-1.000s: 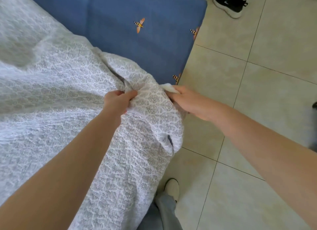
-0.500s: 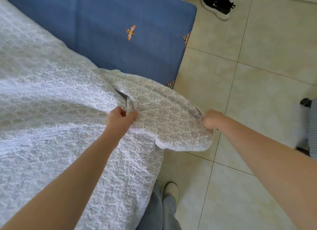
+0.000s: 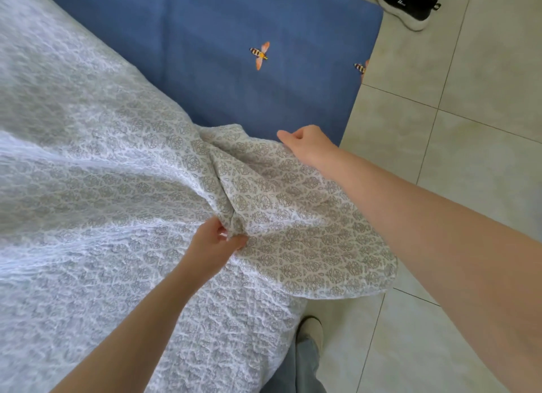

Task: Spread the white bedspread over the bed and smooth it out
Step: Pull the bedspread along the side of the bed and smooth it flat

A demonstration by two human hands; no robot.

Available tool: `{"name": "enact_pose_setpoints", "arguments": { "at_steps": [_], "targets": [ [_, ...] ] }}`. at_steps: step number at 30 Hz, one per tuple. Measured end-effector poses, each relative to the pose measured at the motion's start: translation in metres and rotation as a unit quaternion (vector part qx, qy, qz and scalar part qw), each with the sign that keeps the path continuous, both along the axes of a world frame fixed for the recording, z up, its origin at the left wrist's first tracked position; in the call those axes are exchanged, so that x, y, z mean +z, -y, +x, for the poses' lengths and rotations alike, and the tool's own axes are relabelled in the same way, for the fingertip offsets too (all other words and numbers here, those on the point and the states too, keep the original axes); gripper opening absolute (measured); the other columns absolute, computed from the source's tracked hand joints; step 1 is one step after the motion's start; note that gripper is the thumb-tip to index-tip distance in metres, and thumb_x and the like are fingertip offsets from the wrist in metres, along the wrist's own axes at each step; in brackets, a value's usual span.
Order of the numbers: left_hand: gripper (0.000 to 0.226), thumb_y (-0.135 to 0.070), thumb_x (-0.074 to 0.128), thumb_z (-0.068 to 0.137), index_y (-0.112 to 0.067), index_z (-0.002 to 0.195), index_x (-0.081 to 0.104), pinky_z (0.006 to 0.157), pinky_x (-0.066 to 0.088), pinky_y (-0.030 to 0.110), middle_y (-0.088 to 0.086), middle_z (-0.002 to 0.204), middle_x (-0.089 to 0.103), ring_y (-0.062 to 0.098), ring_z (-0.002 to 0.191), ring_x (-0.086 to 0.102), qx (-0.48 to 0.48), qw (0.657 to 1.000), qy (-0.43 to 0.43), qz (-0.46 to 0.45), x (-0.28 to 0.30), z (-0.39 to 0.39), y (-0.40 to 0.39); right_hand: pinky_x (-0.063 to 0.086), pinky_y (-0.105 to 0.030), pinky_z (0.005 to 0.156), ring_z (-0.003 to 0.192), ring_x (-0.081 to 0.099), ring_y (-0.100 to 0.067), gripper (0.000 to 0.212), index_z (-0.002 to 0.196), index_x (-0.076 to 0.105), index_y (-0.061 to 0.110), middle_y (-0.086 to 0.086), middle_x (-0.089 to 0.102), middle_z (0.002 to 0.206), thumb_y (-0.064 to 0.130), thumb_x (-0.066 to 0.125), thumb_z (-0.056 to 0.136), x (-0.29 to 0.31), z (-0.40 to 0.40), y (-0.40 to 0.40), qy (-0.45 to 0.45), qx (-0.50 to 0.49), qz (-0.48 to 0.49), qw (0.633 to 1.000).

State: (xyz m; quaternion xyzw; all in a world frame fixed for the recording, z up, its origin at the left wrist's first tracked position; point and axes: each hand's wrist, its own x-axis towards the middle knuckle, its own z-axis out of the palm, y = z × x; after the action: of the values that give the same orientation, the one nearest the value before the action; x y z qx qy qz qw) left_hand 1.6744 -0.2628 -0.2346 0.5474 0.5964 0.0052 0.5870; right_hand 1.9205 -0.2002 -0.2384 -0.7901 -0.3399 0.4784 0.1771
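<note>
The white bedspread (image 3: 88,187), quilted with a grey floral print, covers the left and near part of the bed. Blue sheet (image 3: 234,25) with printed bees shows bare at the far corner. My left hand (image 3: 215,243) pinches a bunched fold of the bedspread near its middle. My right hand (image 3: 308,141) grips the bedspread's far edge near the bed's right side, fingers curled around the cloth. The corner flap (image 3: 337,260) between my hands hangs past the mattress edge over the floor.
Beige floor tiles (image 3: 469,128) run along the right of the bed. A black sneaker (image 3: 407,5) lies on the floor at the top right. My own shoe and trouser leg (image 3: 308,348) stand by the bed's near edge.
My right hand has carried the bedspread's edge forward, away from me, toward the blue corner. The flap has opened wider. My left hand keeps its pinch on the fold.
</note>
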Motion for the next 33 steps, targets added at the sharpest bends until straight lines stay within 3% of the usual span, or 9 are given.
{"name": "enact_pose_setpoints", "arguments": {
  "at_steps": [2, 5, 9, 13, 18, 22, 26, 30, 33],
  "targets": [
    [0.025, -0.028, 0.075, 0.083, -0.018, 0.102, 0.062, 0.085, 0.053, 0.037, -0.003, 0.102, 0.069, 0.017, 0.097, 0.065, -0.008, 0.998, -0.034, 0.052, -0.007, -0.011, 0.004, 0.046, -0.041, 0.097, 0.105, 0.063, -0.028, 0.074, 0.114, 0.061, 0.012, -0.002, 0.064, 0.106, 0.077, 0.042, 0.083, 0.006, -0.014, -0.004, -0.065, 0.021, -0.075, 0.995],
    [0.047, -0.041, 0.079, 0.077, -0.022, 0.105, 0.047, 0.086, 0.043, 0.032, -0.007, 0.108, 0.056, 0.012, 0.101, 0.053, -0.017, 0.977, -0.109, 0.18, -0.011, -0.018, 0.012, 0.024, -0.053, 0.114, 0.147, 0.022, -0.034, 0.114, 0.154, 0.02, 0.019, -0.005, 0.019, 0.161, 0.092, 0.033, 0.068, 0.019, -0.035, -0.015, -0.125, 0.111, -0.156, 0.973],
    [0.051, -0.033, 0.075, 0.083, -0.025, 0.116, 0.037, 0.09, 0.039, 0.03, -0.007, 0.11, 0.048, 0.015, 0.105, 0.047, -0.043, 0.974, -0.083, 0.205, -0.014, -0.01, 0.021, 0.024, -0.047, 0.114, 0.148, 0.019, -0.028, 0.121, 0.155, 0.014, 0.02, 0.001, 0.015, 0.162, 0.092, 0.046, 0.063, 0.023, -0.071, -0.024, -0.111, 0.284, -0.157, 0.939],
    [0.039, -0.041, 0.065, 0.088, -0.022, 0.115, 0.042, 0.102, 0.045, 0.046, -0.003, 0.114, 0.055, 0.021, 0.111, 0.052, -0.093, 0.976, -0.058, 0.19, -0.024, -0.02, 0.015, 0.023, -0.037, 0.115, 0.146, 0.02, -0.025, 0.143, 0.154, -0.013, 0.016, 0.0, 0.009, 0.162, 0.072, 0.077, 0.058, 0.007, -0.098, -0.037, -0.111, 0.19, -0.089, 0.971],
    [0.06, -0.069, 0.017, 0.096, -0.034, 0.141, 0.036, 0.122, 0.01, 0.052, -0.005, 0.151, 0.038, 0.019, 0.147, 0.026, -0.231, 0.935, -0.065, 0.262, -0.042, -0.054, 0.009, 0.049, -0.028, 0.06, 0.072, 0.055, -0.016, 0.029, 0.092, 0.056, 0.01, -0.003, 0.055, 0.084, 0.026, 0.072, 0.077, 0.019, -0.108, -0.058, 0.017, 0.261, -0.017, 0.965],
    [0.065, -0.066, 0.005, 0.096, -0.043, 0.152, -0.018, 0.118, -0.014, 0.056, -0.01, 0.162, -0.025, 0.018, 0.149, -0.024, -0.32, 0.899, -0.142, 0.262, -0.06, -0.078, 0.006, 0.048, -0.036, 0.09, 0.115, 0.059, -0.027, 0.048, 0.129, 0.053, 0.021, -0.003, 0.063, 0.123, 0.029, 0.061, 0.082, 0.032, -0.04, -0.109, 0.222, -0.026, 0.205, 0.953],
    [0.059, -0.051, 0.025, 0.103, -0.041, 0.156, 0.0, 0.119, -0.003, 0.061, -0.008, 0.165, -0.014, 0.021, 0.151, -0.017, -0.334, 0.885, -0.183, 0.268, -0.069, -0.082, 0.009, 0.043, -0.036, 0.1, 0.128, 0.046, -0.023, 0.065, 0.148, 0.032, 0.014, -0.003, 0.045, 0.142, 0.034, 0.056, 0.091, 0.031, 0.038, -0.126, 0.284, -0.159, 0.164, 0.931],
    [0.061, -0.036, 0.052, 0.094, -0.03, 0.15, 0.028, 0.109, 0.027, 0.063, 0.0, 0.155, 0.032, 0.03, 0.142, 0.031, -0.218, 0.911, -0.194, 0.291, -0.058, -0.056, -0.002, 0.048, -0.028, 0.085, 0.111, 0.059, -0.022, 0.055, 0.132, 0.053, 0.012, -0.004, 0.061, 0.121, 0.021, 0.069, 0.08, 0.022, 0.01, -0.115, 0.12, 0.028, 0.137, 0.983],
    [0.067, -0.027, 0.063, 0.088, -0.027, 0.147, 0.032, 0.107, 0.032, 0.062, 0.005, 0.149, 0.036, 0.033, 0.138, 0.034, -0.177, 0.898, -0.199, 0.349, -0.051, -0.03, -0.028, 0.039, -0.023, 0.098, 0.126, 0.047, -0.014, 0.089, 0.148, 0.034, 0.02, 0.005, 0.048, 0.141, 0.028, 0.083, 0.074, 0.015, -0.021, -0.1, -0.063, 0.108, 0.054, 0.991]
  ]
}}
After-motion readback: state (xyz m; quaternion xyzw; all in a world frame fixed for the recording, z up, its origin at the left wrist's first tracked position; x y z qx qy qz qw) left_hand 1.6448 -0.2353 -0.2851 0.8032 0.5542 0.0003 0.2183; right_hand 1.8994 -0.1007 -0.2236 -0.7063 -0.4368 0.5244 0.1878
